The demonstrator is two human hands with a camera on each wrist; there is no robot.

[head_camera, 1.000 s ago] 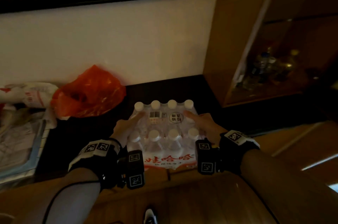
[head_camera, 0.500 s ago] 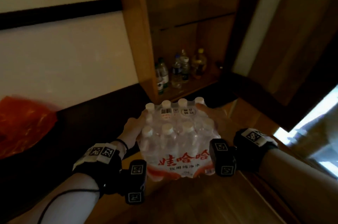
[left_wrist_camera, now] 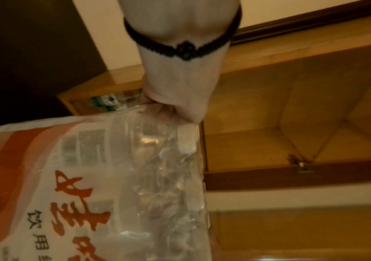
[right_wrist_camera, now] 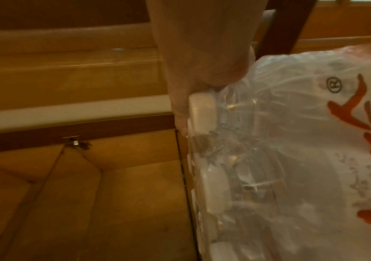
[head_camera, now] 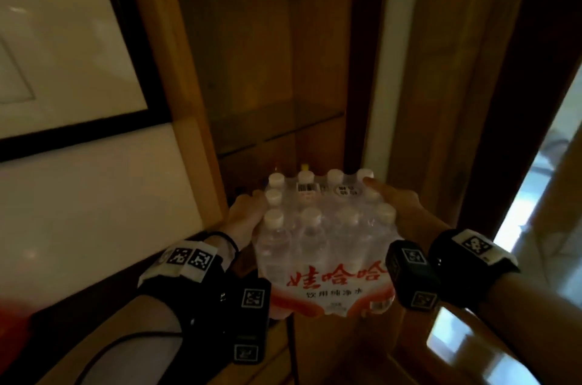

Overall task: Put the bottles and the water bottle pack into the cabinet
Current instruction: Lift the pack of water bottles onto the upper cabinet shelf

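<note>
A shrink-wrapped water bottle pack [head_camera: 327,246] with white caps and red lettering hangs in the air in front of the open wooden cabinet [head_camera: 176,70]. My left hand [head_camera: 244,211] grips its left side and my right hand [head_camera: 401,205] grips its right side, thumb on top by a cap. The left wrist view shows the left hand [left_wrist_camera: 175,91] clutching the pack [left_wrist_camera: 113,176] at its top edge. The right wrist view shows the right hand [right_wrist_camera: 202,61] against the pack [right_wrist_camera: 302,141]. Behind the pack, a yellow bottle cap [head_camera: 304,166] peeks out on the cabinet's lower level; green-labelled bottles [left_wrist_camera: 110,101] stand there too.
A glass shelf [head_camera: 277,126] crosses the cabinet above the pack. The open cabinet door [head_camera: 441,101] stands to the right, with a bright doorway [head_camera: 551,164] beyond it. A dark-framed picture [head_camera: 63,54] hangs on the wall to the left.
Both hands lifted the pack off the dark counter and carried it right and up, close to the cabinet opening. The orange bag has passed out of view.
</note>
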